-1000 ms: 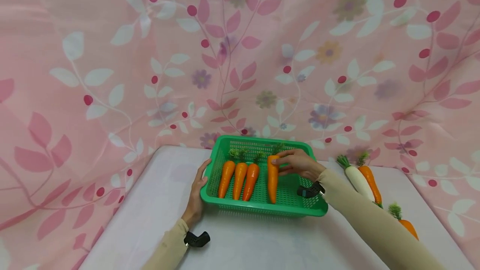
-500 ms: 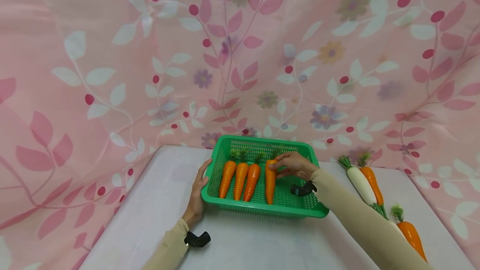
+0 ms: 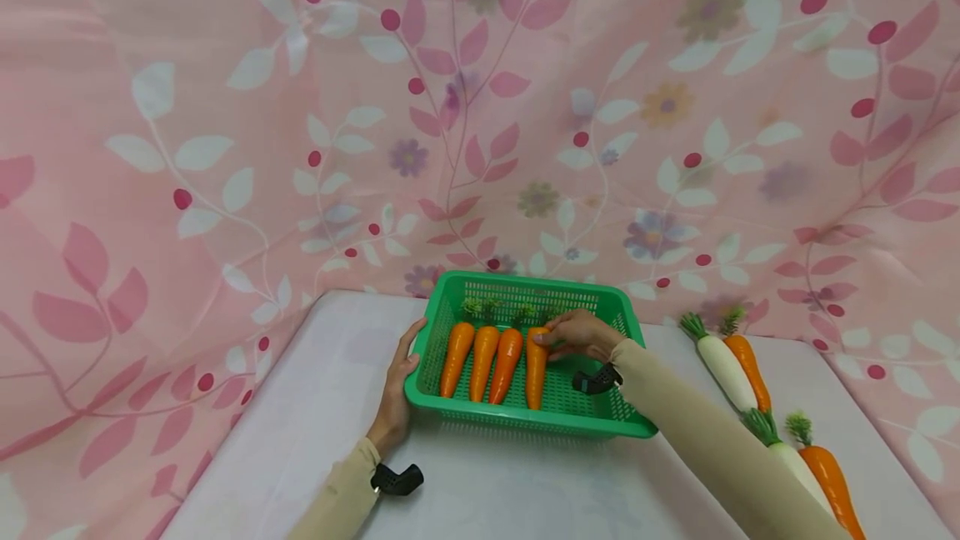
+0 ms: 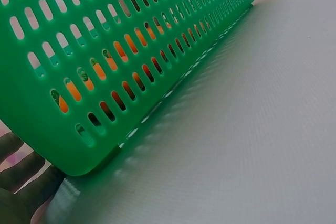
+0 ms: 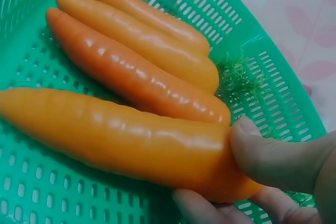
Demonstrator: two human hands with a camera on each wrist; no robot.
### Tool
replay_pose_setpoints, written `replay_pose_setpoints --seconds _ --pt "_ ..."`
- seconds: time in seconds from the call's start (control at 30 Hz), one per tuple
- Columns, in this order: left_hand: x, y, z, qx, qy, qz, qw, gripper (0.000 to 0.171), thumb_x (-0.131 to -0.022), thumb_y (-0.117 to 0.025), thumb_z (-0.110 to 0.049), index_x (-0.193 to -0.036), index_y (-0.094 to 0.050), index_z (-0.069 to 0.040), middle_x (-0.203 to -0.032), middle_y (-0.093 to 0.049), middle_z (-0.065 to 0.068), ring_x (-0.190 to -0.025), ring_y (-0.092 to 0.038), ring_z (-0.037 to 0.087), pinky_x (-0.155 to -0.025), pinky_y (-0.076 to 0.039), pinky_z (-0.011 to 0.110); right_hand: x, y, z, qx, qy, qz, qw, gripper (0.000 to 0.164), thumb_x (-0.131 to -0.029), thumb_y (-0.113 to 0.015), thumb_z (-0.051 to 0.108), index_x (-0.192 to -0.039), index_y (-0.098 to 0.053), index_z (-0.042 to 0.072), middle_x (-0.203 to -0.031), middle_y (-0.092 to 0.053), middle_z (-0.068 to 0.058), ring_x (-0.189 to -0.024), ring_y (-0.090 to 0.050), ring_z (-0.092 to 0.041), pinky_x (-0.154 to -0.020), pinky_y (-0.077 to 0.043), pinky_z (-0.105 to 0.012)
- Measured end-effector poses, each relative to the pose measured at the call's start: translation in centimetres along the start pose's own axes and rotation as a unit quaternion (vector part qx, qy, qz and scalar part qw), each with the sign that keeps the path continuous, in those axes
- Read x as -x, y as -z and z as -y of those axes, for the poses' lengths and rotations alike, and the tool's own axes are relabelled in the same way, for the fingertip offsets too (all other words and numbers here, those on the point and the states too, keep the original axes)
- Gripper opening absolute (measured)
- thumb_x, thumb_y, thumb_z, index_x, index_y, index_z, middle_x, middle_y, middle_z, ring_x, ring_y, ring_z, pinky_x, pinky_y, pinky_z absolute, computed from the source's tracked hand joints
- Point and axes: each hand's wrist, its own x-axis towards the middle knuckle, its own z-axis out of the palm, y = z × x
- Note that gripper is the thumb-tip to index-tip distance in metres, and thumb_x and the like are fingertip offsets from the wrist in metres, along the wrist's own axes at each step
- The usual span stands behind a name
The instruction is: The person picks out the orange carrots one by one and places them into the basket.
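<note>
A green plastic basket [image 3: 517, 416] stands on the table and holds orange carrots with green tops. My right hand [image 3: 579, 334] pinches one carrot [image 3: 536, 373] near its leafy end, thumb on one side and fingers on the other, as the right wrist view shows. That carrot [image 5: 121, 132] lies low over the basket floor, its tip toward me. To its left lie three more carrots [image 3: 483, 365], side by side. My left hand [image 3: 393, 398] rests against the basket's left end, its fingers extended along the wall; the left wrist view shows those fingers [image 4: 29, 179] beside the corner.
On the right of the table lie a white radish [image 3: 727, 373] with a carrot [image 3: 750, 369], and nearer me another white radish [image 3: 798, 473] beside a carrot [image 3: 828, 482]. A pink floral cloth [image 3: 480, 123] hangs behind the table [image 3: 300, 407].
The right hand has brought its carrot down and leftward, closer to the row of three. My left hand keeps its place at the basket. More of the radishes and carrots at right now shows.
</note>
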Motion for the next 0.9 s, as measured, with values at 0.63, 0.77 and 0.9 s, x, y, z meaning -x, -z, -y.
replay_pose_setpoints --seconds 0.63,0.77,0.9 --pt "0.03 -0.16 -0.14 0.005 0.001 0.000 1.0000 0.057 -0.110 -0.027 -0.029 -0.167 -0.033 -0.033 -0.175 -0.024 -0.004 -0.158 -0.022 0.026 -0.124 -0.011 0.064 -0.32 -0.54 -0.29 0.037 -0.003 0.007 0.999 0.048 -0.100 -0.073 0.011 -0.138 -0.060 -0.014 -0.132 -0.068 -0.030 -0.105 -0.076 -0.032 -0.095 -0.060 -0.048" --pt "-0.05 -0.13 -0.06 0.002 0.000 -0.002 1.0000 0.058 -0.110 -0.026 -0.030 -0.167 -0.032 -0.031 -0.175 -0.024 -0.003 -0.159 -0.022 0.028 -0.124 -0.011 0.065 -0.28 -0.63 -0.19 0.053 -0.002 0.005 0.999 0.048 -0.100 -0.073 0.013 -0.138 -0.060 -0.014 -0.131 -0.068 -0.029 -0.107 -0.076 -0.034 -0.095 -0.060 -0.047" --pt "-0.14 -0.07 0.02 0.001 -0.004 0.000 1.0000 0.058 -0.110 -0.025 -0.030 -0.168 -0.031 -0.029 -0.176 -0.023 0.001 -0.159 -0.022 0.030 -0.123 -0.010 0.066 -0.34 -0.73 -0.23 0.068 -0.001 0.001 0.998 0.048 -0.100 -0.074 0.015 -0.137 -0.063 -0.013 -0.130 -0.069 -0.028 -0.107 -0.076 -0.034 -0.095 -0.060 -0.047"
